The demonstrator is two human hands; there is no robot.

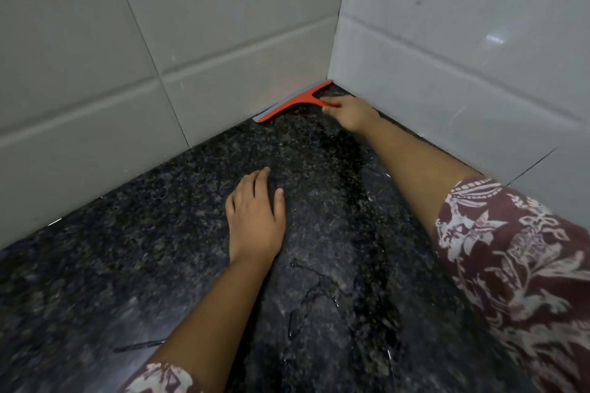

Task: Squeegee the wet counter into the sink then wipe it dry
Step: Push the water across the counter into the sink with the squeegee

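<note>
Squeegeeing is the step in hand, and it looks to be at the very start of a stroke: the orange T-shaped plastic squeegee with a grey rubber blade [295, 102] sits tucked into the far corner, its blade lying along the foot of the grey-white tiled wall [223, 41] on the left and its far tip at the junction with the second tiled wall. Water shows as a glossy dark band and irregular pools across the black speckled granite counter [127, 233], mostly down the middle and toward the near edge. The sink is not in view, so I cannot tell which way the water has to travel.

To do this well, I judge the blade should stay flat on the stone along its whole length, tilted slightly toward the pull, with even pressure so no streak is left behind. One long, steady draw out of the corner would carry more water than short dabs, and later passes should overlap.

The right hand [349, 113] reaches far forward with the arm nearly straight, its fingers [332, 104] curled closed around the thin orange handle. The left hand [255, 220] lies palm down on the counter, well short of the squeegee, fingers spread loosely and holding nothing, apparently bracing the body during the long reach. Both patterned maroon sleeves [510, 249] end above the forearm.
</note>
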